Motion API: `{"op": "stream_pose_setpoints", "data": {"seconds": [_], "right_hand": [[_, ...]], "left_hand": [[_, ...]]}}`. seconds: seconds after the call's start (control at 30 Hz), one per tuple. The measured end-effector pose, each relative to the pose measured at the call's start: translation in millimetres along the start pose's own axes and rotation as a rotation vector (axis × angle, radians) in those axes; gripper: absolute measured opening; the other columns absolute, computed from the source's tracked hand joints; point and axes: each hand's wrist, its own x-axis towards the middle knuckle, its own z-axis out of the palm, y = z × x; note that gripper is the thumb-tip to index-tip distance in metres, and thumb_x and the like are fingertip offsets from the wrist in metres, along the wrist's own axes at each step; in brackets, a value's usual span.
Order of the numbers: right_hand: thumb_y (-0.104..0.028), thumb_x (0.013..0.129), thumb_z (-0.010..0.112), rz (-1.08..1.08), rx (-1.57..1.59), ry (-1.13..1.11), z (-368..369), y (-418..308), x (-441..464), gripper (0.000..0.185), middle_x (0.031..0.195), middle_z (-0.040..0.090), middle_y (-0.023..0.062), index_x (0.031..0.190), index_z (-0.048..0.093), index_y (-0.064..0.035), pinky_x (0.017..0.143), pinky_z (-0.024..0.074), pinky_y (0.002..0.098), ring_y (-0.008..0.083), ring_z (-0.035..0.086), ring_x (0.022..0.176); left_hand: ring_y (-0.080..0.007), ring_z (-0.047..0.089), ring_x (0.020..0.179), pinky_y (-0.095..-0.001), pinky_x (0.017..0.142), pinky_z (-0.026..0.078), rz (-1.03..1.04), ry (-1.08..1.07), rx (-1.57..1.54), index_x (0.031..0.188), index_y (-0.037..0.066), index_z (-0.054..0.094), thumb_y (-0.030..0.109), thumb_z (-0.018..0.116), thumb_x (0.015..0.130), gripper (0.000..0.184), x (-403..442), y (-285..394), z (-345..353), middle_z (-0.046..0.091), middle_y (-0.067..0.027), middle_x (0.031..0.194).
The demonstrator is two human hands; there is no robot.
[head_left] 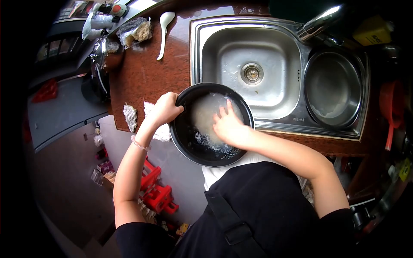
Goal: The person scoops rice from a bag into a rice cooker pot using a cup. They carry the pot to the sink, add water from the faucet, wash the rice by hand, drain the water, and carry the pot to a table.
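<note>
A black rice cooker inner pot (184,136) is held tilted in front of my body, beside the sink's near edge. My left hand (165,108) grips its rim on the left side, thumb over the edge. In the pot lies pale rice (204,112) in cloudy water, with some white grains stuck to the dark wall. My right hand (230,125) reaches inside with its fingers spread, touching the rice. Whether the fingertips are under the water I cannot tell.
Beyond the pot is a steel sink (275,112) with a faucet (320,23) and a metal basin (333,88) at right. A white spoon (163,36), packaged food (134,32) and crumpled cloths (130,117) lie on the brown counter (137,73). Red stools (157,195) stand below left.
</note>
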Motion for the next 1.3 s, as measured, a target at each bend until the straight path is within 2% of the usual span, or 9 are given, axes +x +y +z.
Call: {"op": "stream_pose_setpoints", "data": {"seconds": [0.07,0.13,0.17,0.23,0.27,0.33,0.4,0.67,1.3], "right_hand": [[-0.019,0.071,0.061,-0.1,0.454,0.086,8,25,-2,0.039,0.114,0.05,0.0142,0.108,0.054,-0.0085,0.098,0.0209,0.0607,0.0299,0.044,0.113],[-0.017,0.069,0.064,0.052,0.425,0.678,14,43,-18,0.038,0.111,0.052,0.013,0.105,0.054,-0.0087,0.098,0.0274,0.0524,0.0256,0.046,0.11],[-0.016,0.069,0.065,0.165,0.485,0.779,14,56,-26,0.037,0.109,0.053,0.0122,0.104,0.055,-0.0084,0.093,0.0336,0.0451,0.0273,0.048,0.107],[-0.021,0.074,0.063,0.494,0.61,0.665,24,72,-42,0.033,0.108,0.053,0.0113,0.103,0.056,-0.0083,0.088,0.035,0.0399,0.0254,0.048,0.104],[-0.023,0.078,0.06,0.496,0.612,0.685,38,79,-49,0.031,0.096,0.058,0.0107,0.104,0.056,-0.0065,0.079,0.0404,0.038,0.0251,0.055,0.091],[-0.022,0.082,0.057,0.493,1.001,0.355,51,85,-62,0.032,0.079,0.06,0.0074,0.109,0.055,-0.004,0.065,0.0447,0.0323,0.0194,0.057,0.068],[-0.019,0.085,0.054,0.424,1.348,0.318,66,75,-65,0.034,0.067,0.056,0.0025,0.114,0.052,-0.0032,0.054,0.0436,0.0265,0.012,0.05,0.055],[-0.013,0.087,0.05,0.453,1.868,0.26,68,70,-69,0.027,0.069,0.051,-0.0042,0.111,0.055,-0.0004,0.051,0.035,0.017,0.0028,0.039,0.054],[-0.016,0.088,0.047,0.467,1.939,0.16,77,83,-63,0.022,0.075,0.052,-0.0068,0.101,0.06,-0.004,0.057,0.0329,0.0152,0.001,0.04,0.063]], "left_hand": [[-0.0323,0.062,0.069,-0.0369,0.066,0.048,0.007,-0.007,0.01,0.077,-0.01,0.058,0.007,0.056,0.064,0.021,3,1,-1,0.059,-0.0259,0.069],[-0.0326,0.062,0.07,-0.037,0.066,0.048,0.018,-0.015,-0.008,0.078,-0.01,0.059,0.007,0.056,0.064,0.022,4,2,-1,0.059,-0.0263,0.07],[-0.0323,0.062,0.07,-0.0369,0.066,0.048,0.017,-0.012,-0.001,0.078,-0.01,0.059,0.007,0.057,0.064,0.022,5,2,0,0.059,-0.026,0.07],[-0.0319,0.063,0.069,-0.0367,0.066,0.049,0.02,-0.004,0.018,0.079,-0.01,0.059,0.007,0.057,0.065,0.022,7,2,-1,0.059,-0.0256,0.069],[-0.0314,0.063,0.069,-0.0365,0.066,0.049,0.005,-0.021,0.006,0.08,-0.01,0.059,0.007,0.057,0.065,0.023,10,2,-2,0.059,-0.0251,0.069],[-0.0306,0.063,0.068,-0.036,0.066,0.049,-0.019,-0.061,-0.016,0.081,-0.01,0.06,0.007,0.058,0.065,0.023,15,2,-3,0.06,-0.0242,0.069],[-0.0298,0.063,0.068,-0.0356,0.066,0.049,-0.012,-0.078,-0.006,0.082,-0.009,0.06,0.008,0.058,0.066,0.024,18,6,-5,0.06,-0.0234,0.07],[-0.0297,0.063,0.069,-0.0354,0.067,0.049,0.014,-0.103,0.067,0.083,-0.01,0.06,0.008,0.058,0.066,0.024,32,12,-7,0.061,-0.0236,0.071],[-0.0276,0.062,0.058,-0.0344,0.051,0.05,-0.056,-0.186,0.165,0.081,-0.011,0.059,0.009,0.058,0.067,0.025,49,40,-17,0.061,-0.0216,0.066]]}}
